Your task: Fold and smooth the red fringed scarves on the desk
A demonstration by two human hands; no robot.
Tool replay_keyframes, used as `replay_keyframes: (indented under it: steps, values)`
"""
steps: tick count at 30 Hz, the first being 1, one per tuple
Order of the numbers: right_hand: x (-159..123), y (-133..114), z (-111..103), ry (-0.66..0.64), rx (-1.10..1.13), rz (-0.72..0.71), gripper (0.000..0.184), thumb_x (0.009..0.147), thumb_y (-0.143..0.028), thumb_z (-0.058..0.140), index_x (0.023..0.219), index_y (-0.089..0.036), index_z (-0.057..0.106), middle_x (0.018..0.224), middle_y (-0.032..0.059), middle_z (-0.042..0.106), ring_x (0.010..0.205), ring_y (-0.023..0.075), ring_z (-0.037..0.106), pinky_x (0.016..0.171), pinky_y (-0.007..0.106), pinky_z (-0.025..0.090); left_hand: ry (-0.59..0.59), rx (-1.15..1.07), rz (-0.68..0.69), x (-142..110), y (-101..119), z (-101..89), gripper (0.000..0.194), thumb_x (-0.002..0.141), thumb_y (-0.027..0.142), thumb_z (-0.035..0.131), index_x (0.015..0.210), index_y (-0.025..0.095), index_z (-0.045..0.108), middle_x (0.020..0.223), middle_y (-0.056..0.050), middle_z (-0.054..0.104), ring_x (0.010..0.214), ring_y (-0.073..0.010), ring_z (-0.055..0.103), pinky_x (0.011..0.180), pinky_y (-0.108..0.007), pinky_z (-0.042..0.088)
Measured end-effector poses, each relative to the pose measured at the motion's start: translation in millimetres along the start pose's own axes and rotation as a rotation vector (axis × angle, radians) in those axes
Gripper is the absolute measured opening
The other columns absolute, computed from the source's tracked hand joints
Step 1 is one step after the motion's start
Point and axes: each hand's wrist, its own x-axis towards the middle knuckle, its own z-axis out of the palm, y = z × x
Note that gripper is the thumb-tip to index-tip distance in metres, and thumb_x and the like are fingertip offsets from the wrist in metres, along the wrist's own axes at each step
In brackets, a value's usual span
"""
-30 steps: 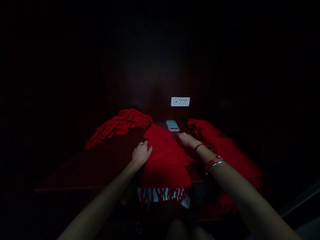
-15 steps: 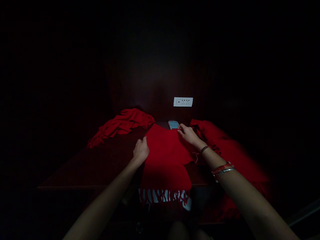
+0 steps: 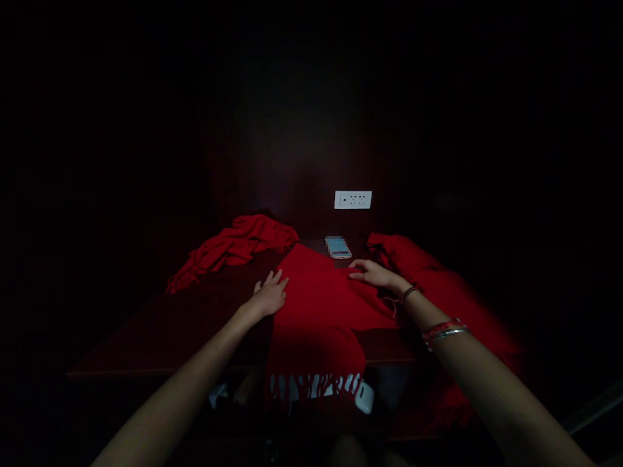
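Your left hand (image 3: 270, 295), fingers spread, lies at the left edge of the middle scarf (image 3: 316, 308) on the table (image 3: 146, 331); your right hand (image 3: 374, 274) curls over its right side, pinch indeterminable

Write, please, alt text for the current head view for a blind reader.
A person's left hand and right hand are at the edges of a fringed red scarf draped over the front of a dark table. A crumpled scarf lies at left, red fabric at right; behind, a phone lies below a white socket panel.
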Motion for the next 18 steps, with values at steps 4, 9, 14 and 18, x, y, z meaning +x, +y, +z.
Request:
replay_keyframes:
  steps: [4,9,14,18]
  values:
    - [-1,1,-18,-0.107,-0.118,0.118,0.022,0.073,-0.029,0.046,0.081,-0.012,0.058,0.077,0.0036,0.061,0.069,0.0126,0.053,0.059,0.020,0.038,0.042,-0.048,0.161,10,8,8.0,0.052,0.083,0.040,0.018,0.129,0.016,0.023,0.136,-0.007,0.014,0.124,-0.0207,0.011,0.097,-0.040,0.017]
    - [-5,-12,-46,-0.262,-0.298,0.170,0.024,0.073,-0.028,0.046,0.078,-0.010,0.062,0.076,0.0060,0.062,0.069,0.0141,0.054,0.057,0.020,0.037,0.045,-0.143,0.222,21,3,17.9,0.054,0.080,0.048,0.024,0.126,0.020,0.027,0.135,-0.006,0.020,0.122,-0.0191,0.017,0.097,-0.038,0.020]
    - [-2,-25,-37,-0.319,-0.572,0.250,0.029,0.072,-0.028,0.048,0.089,-0.010,0.063,0.086,0.0110,0.062,0.074,0.0163,0.056,0.060,0.021,0.038,-0.055,-0.176,0.216,34,-3,12.9,0.059,0.080,0.053,0.014,0.129,0.021,0.021,0.137,-0.004,0.012,0.124,-0.0209,0.008,0.096,-0.047,0.014]
    - [-1,-25,-41,-0.320,-0.625,0.278,0.030,0.073,-0.030,0.047,0.089,-0.010,0.063,0.086,0.0124,0.062,0.074,0.0174,0.057,0.060,0.022,0.038,-0.066,-0.134,0.208,38,-4,16.0,0.060,0.079,0.055,0.013,0.130,0.024,0.017,0.136,-0.002,0.014,0.124,-0.0211,0.012,0.095,-0.048,0.012]
